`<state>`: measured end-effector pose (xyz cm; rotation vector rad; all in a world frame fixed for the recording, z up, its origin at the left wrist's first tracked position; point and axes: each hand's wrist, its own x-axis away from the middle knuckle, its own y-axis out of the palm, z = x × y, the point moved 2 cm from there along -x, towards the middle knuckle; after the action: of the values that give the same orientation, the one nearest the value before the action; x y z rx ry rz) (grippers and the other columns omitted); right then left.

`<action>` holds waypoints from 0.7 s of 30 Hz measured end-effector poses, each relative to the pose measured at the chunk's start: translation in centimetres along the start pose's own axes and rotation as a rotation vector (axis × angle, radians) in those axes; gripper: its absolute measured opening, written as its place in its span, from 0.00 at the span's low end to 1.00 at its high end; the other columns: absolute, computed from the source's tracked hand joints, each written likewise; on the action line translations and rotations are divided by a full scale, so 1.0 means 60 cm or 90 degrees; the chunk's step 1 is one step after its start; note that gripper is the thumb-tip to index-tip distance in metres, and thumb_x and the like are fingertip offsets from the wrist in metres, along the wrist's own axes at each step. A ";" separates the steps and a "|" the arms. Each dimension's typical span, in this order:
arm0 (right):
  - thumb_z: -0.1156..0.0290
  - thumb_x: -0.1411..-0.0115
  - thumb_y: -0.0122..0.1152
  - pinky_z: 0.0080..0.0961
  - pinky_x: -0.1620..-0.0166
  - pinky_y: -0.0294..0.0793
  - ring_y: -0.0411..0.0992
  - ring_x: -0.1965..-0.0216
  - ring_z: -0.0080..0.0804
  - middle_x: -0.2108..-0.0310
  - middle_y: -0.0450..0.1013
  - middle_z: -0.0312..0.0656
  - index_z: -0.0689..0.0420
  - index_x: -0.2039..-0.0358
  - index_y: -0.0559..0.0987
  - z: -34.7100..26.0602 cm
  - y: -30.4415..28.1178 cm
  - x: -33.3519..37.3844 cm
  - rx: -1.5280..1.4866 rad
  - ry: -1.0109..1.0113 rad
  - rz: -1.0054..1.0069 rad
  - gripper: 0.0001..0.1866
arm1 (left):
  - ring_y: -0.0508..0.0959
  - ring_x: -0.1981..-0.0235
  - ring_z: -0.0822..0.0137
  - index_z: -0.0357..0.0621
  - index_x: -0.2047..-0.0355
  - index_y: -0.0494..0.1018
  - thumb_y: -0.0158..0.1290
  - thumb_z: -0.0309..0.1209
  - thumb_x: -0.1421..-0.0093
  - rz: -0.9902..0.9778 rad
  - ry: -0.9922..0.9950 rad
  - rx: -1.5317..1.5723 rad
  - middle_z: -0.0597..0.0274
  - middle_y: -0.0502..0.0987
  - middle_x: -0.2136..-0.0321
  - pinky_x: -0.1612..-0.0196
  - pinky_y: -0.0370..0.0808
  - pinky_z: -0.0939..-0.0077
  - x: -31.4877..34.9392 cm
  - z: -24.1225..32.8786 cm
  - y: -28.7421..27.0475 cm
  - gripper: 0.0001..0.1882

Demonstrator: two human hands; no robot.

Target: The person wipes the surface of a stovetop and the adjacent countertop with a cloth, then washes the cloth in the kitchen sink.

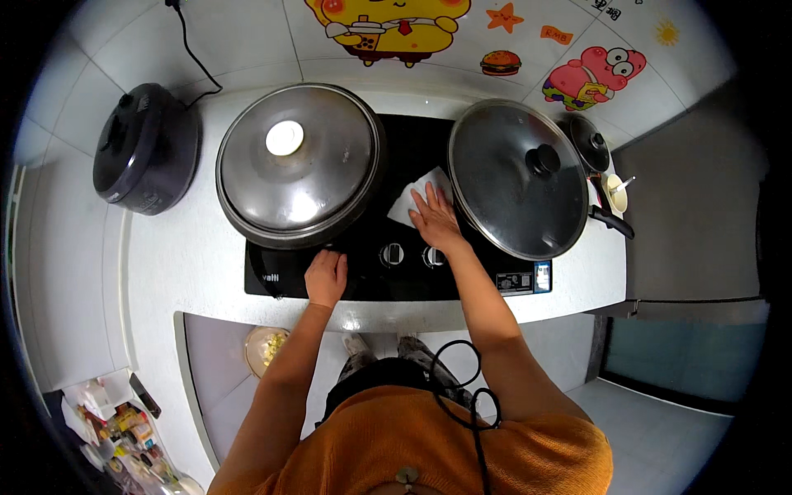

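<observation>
My right hand [435,216] lies flat with spread fingers on a white cloth [404,206], pressing it against the black glass cooktop [412,148] between two large covered pans. My left hand [327,277] rests in a loose fist at the cooktop's front, just below the left pan, with nothing visible in it. A domed metal lid with a white knob covers the left pan [247,198]. On the right, a dark glass lid [511,190] with a black knob sits over a pan whose black handle [611,221] points right. Two control knobs [393,255] lie between my hands.
A dark electric cooker [148,153] with a cord stands at the left on the white counter [177,247]. Behind the right pan are a small lidded pot [589,142] and a cream cup [616,194]. Assorted packages [132,433] crowd the lower left. Below the counter edge sits a bowl [254,351] of pale pieces.
</observation>
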<state>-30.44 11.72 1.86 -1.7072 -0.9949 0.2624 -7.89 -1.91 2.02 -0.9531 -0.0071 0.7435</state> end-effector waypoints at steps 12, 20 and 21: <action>0.57 0.38 0.42 0.37 0.36 0.40 0.39 0.36 0.48 0.36 0.40 0.49 0.52 0.39 0.52 0.006 -0.011 -0.204 -0.132 0.193 0.273 0.28 | 0.71 0.78 0.49 0.41 0.81 0.68 0.49 0.30 0.46 -0.015 -0.003 0.043 0.53 0.70 0.82 0.74 0.67 0.60 -0.007 0.005 -0.010 0.09; 0.57 0.40 0.46 0.45 0.40 0.48 0.47 0.39 0.52 0.37 0.45 0.50 0.51 0.42 0.59 -0.022 -0.012 -0.315 0.095 0.202 0.369 0.27 | 0.68 0.81 0.53 0.40 0.80 0.67 0.49 0.27 0.47 -0.051 -0.004 0.023 0.54 0.66 0.84 0.77 0.64 0.63 0.002 -0.002 -0.003 0.07; 0.58 0.40 0.47 0.46 0.40 0.47 0.46 0.39 0.51 0.37 0.45 0.50 0.53 0.41 0.58 -0.043 -0.002 -0.329 0.082 0.138 0.360 0.28 | 0.68 0.81 0.53 0.40 0.80 0.67 0.48 0.27 0.47 -0.047 -0.002 0.022 0.55 0.66 0.84 0.77 0.65 0.64 0.002 -0.004 -0.005 0.07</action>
<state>-41.24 -4.34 -2.89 -1.8234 -0.3140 0.4837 -7.55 -2.11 2.03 -0.9139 -0.0320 0.6747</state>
